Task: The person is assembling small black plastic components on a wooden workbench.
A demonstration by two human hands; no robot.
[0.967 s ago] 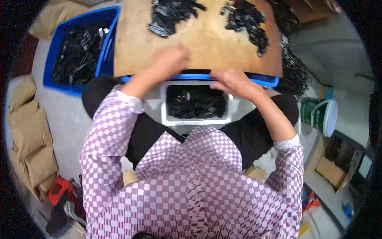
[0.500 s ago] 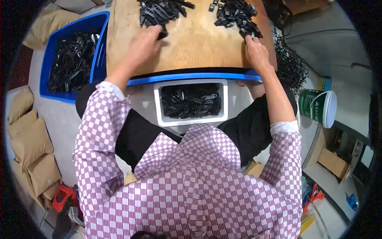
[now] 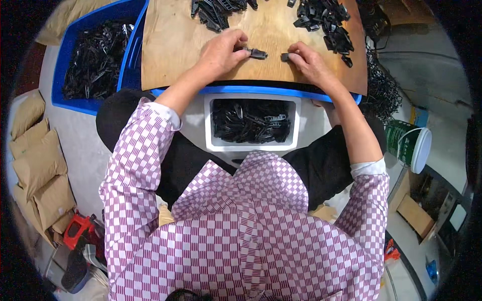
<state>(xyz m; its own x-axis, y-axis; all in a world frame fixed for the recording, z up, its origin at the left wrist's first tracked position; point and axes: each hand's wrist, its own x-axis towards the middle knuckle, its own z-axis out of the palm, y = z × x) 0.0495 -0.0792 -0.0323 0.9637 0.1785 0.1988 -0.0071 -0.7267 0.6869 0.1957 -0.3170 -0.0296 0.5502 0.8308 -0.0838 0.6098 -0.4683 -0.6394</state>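
My left hand [image 3: 221, 51] rests on a brown wooden board [image 3: 170, 55] and pinches a long black plastic part [image 3: 255, 52] that sticks out to the right. My right hand [image 3: 307, 61] lies close beside it and holds a small black piece [image 3: 284, 57] at its fingertips. The two pieces are a short gap apart. Two heaps of black plastic parts lie at the board's far edge, one on the left [image 3: 216, 10] and one on the right [image 3: 325, 19]. A white tray [image 3: 253, 146] on my lap holds several black parts.
The board lies on a blue crate [image 3: 261, 92]. Another blue crate [image 3: 80, 104] full of black parts stands at the left. Brown bags [image 3: 37, 165] lie on the floor at the left. A green and white bucket [image 3: 410, 144] stands at the right, near cardboard boxes [image 3: 415, 215].
Both hands came back from the heaps at the board's far edge toward the middle of the board, each now with a black piece, and they have drawn close together.
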